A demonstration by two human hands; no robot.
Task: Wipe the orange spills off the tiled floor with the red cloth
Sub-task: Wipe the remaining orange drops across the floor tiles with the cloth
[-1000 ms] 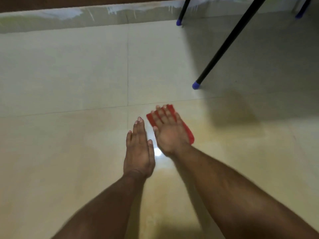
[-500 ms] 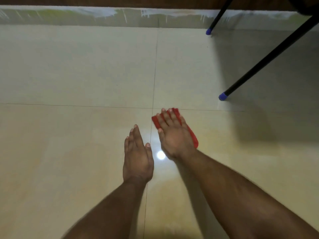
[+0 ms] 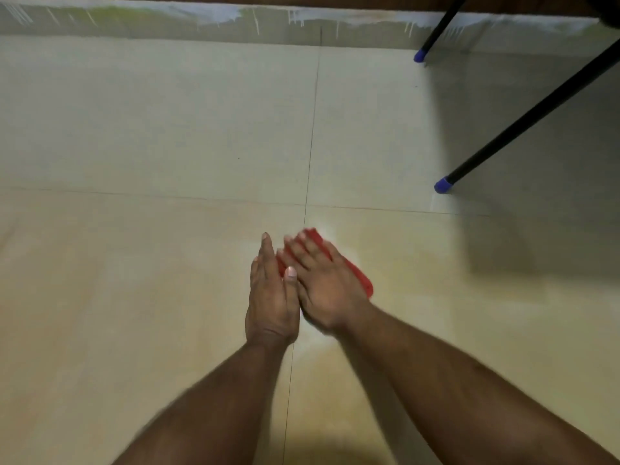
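Both hands now touch, right hand (image 3: 327, 290) flat on red cloth (image 3: 360, 280), left hand (image 3: 271, 303) empty.

Home room: tiled floor (image 3: 167, 129), furniture legs (image 3: 523, 119)

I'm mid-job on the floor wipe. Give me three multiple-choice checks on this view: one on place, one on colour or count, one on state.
1. Where is the cloth?
A. Under the right hand
B. Beside the far chair leg
C. Draped over the left forearm

2. What colour are the chair leg tips?
A. Red
B. White
C. Blue

3. How is the left hand placed?
A. Lifted high off the floor
B. Flat on the floor beside the right hand
C. Gripping a chair leg

Answers:
1. A: red edges show around the right hand.
2. C: the near tip and far tip are both blue.
3. B: the left hand lies palm down, fingers straight.
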